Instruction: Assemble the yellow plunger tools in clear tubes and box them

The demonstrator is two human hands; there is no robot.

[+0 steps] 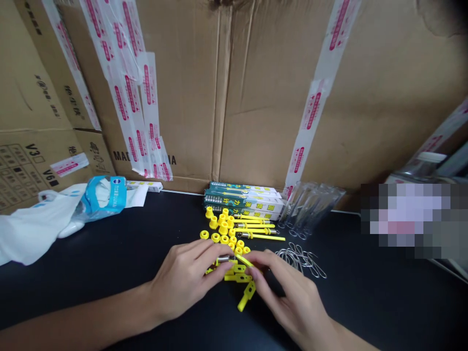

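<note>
My left hand (185, 280) and my right hand (281, 292) meet over the black table, pinching a slim yellow rod with a metal barrel (232, 258) between their fingers. The left fingers are around the barrel, and the right fingertips are at the rod's yellow end. Under the hands lie flat yellow plastic pieces (237, 278), and one lies apart (246, 296). Small yellow plastic caps (224, 239) are scattered just beyond. Behind them lie several similar yellow rods with metal barrels (256, 230), side by side.
Green-and-white product boxes (243, 200) are stacked at the wall. Clear plastic sleeves (307, 209) and a loose pile of silver wire clips (300, 261) lie to the right. A white bag (32, 229) and blue packet (106, 197) sit at left, before taped cardboard cartons (183, 97).
</note>
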